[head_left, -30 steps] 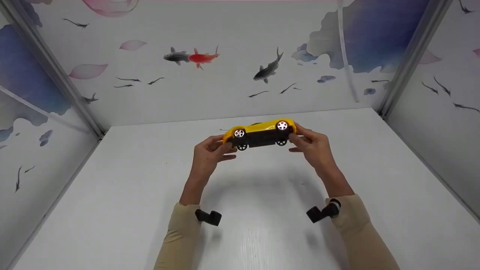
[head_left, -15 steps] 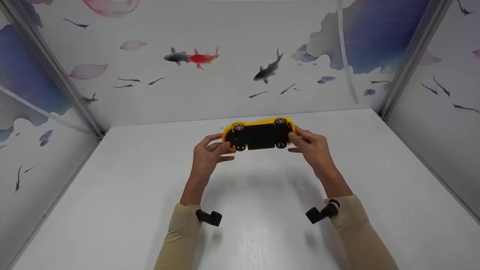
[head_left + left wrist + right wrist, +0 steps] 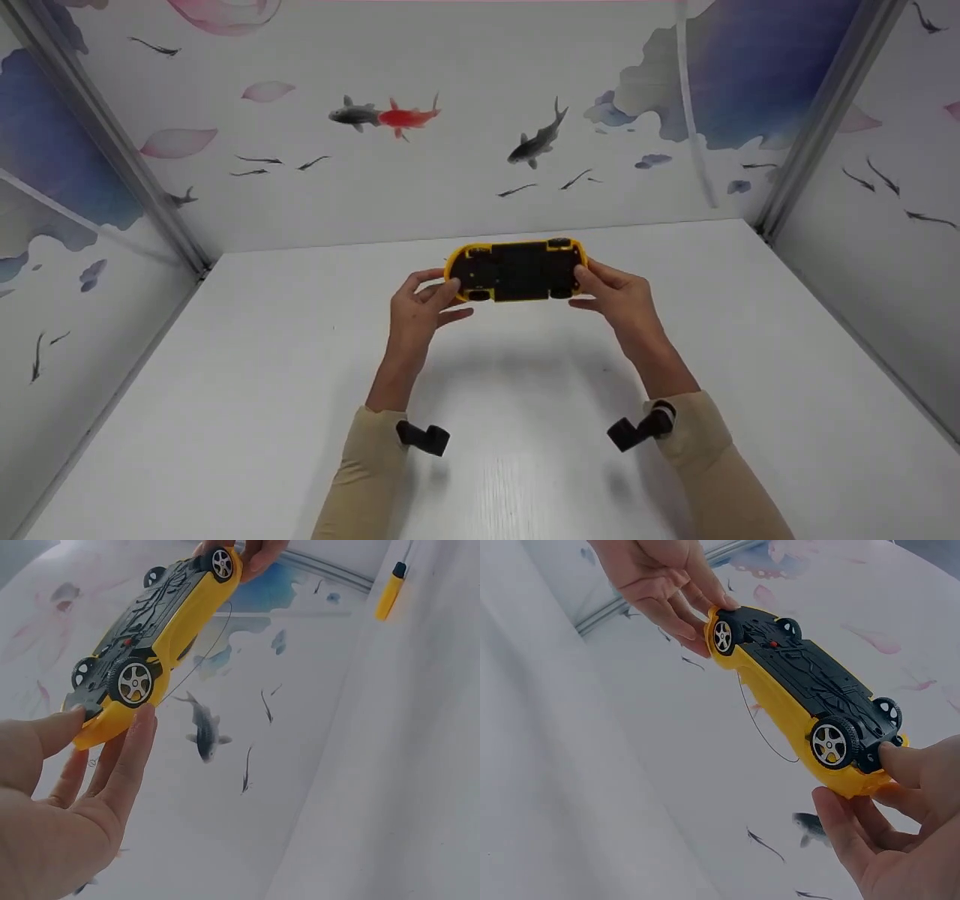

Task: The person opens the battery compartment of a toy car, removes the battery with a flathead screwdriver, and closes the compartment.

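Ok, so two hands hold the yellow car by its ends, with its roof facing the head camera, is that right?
Not quite: it isn't the roof. The head view shows the black underside of the car facing that camera. The left hand and right hand do hold its ends.

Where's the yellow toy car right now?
In the head view, the yellow toy car is just right of centre, held up above the white table between the left hand and the right hand, its black underside facing the camera.
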The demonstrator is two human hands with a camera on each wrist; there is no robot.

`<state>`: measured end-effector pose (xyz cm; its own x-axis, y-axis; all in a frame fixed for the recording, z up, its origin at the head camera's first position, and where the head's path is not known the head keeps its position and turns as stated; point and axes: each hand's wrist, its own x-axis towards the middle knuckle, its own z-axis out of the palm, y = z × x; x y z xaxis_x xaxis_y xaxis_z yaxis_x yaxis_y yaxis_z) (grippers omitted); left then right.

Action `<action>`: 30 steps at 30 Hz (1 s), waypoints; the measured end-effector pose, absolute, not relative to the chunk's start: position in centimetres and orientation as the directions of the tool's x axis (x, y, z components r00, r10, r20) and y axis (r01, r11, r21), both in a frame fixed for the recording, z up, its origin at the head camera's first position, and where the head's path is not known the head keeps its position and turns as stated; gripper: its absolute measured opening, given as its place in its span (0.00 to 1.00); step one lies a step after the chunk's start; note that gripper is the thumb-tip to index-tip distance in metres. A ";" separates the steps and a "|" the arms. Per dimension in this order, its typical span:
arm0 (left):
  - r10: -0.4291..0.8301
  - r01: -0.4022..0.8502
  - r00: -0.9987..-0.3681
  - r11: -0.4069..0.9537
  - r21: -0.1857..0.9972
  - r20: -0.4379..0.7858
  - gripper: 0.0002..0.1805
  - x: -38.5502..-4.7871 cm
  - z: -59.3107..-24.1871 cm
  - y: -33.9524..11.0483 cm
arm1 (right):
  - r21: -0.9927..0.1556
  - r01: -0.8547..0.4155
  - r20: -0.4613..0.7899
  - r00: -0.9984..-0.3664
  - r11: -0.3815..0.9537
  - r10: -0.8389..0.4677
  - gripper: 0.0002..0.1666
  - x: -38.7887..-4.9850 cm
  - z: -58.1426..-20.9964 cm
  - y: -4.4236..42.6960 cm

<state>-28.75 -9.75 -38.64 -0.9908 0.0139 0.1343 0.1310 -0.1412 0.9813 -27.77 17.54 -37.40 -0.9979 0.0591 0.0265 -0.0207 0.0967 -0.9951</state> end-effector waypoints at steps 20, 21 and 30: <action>0.080 0.042 -0.995 -0.263 0.964 0.065 0.34 -28.8 -38.7 -9.2 | -0.995 0.082 -0.077 -0.993 0.052 0.091 0.34 -28.1 -37.6 17.4; 0.085 0.038 -0.994 -0.278 0.960 0.064 0.34 -28.8 -38.7 -9.2 | -0.995 0.084 -0.080 -0.993 0.049 0.091 0.34 -28.1 -37.5 17.4; 0.123 0.044 -0.988 -0.356 0.934 0.094 0.33 -28.7 -39.0 -9.1 | -0.991 0.135 -0.136 -0.987 -0.018 0.083 0.31 -28.2 -37.2 17.3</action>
